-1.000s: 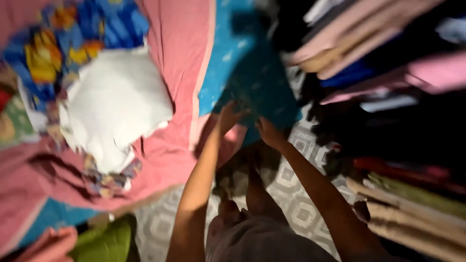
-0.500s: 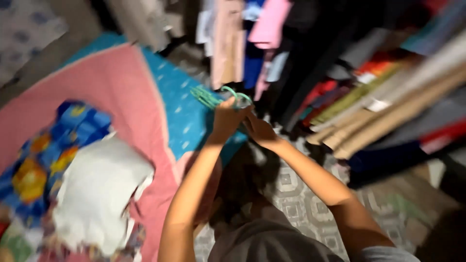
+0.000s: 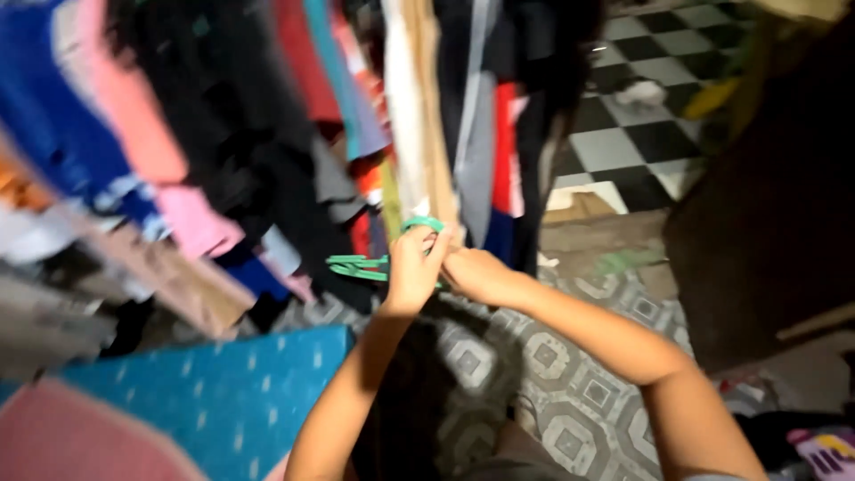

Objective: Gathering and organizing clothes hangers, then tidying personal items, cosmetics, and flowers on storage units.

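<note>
The view is swinging from the bedding up to the hanging clothes (image 3: 267, 134). The left hand (image 3: 411, 267) is gripping one green hanger (image 3: 361, 265); the right hand (image 3: 476, 274) is pinching beside it, patterned floor (image 3: 579, 392) lying open below.

Both forearms extend forward and upward from the lower edge of the head view and converge at one point, just in front of the hanging clothes (image 3: 419, 134).

Left hand (image 3: 411, 267): raised, wrist straight, back of the hand toward the camera. Fingers are curled closed around the green hangers (image 3: 361, 265), directly below the hanging clothes.

Right hand (image 3: 476, 274): positioned just beside the left hand, touching it or nearly so. Fingers are bent and directed toward the left hand; the exact contact is blurred. The right forearm runs diagonally from the lower right, elbow bent.
</note>
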